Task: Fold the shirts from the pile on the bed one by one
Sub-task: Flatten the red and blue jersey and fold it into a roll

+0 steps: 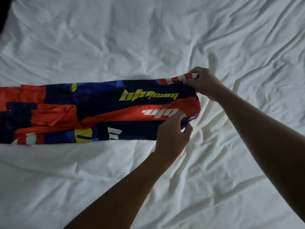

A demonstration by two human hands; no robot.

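Note:
A navy, orange and blue sports shirt (92, 109) with yellow lettering lies folded into a long band across the bed, running from the left edge to the middle. My right hand (204, 83) pinches its far right corner, where a red and white striped cuff shows. My left hand (173, 134) grips the near right corner, its fingers curled round the fabric edge. Both hands hold that right end slightly lifted off the sheet. The shirt's left end runs out of view. No pile of shirts is in view.
The bed is covered by a wrinkled white sheet (148, 38) that fills almost the whole view. A dark strip (4, 12) shows at the top left corner beyond the bed's edge.

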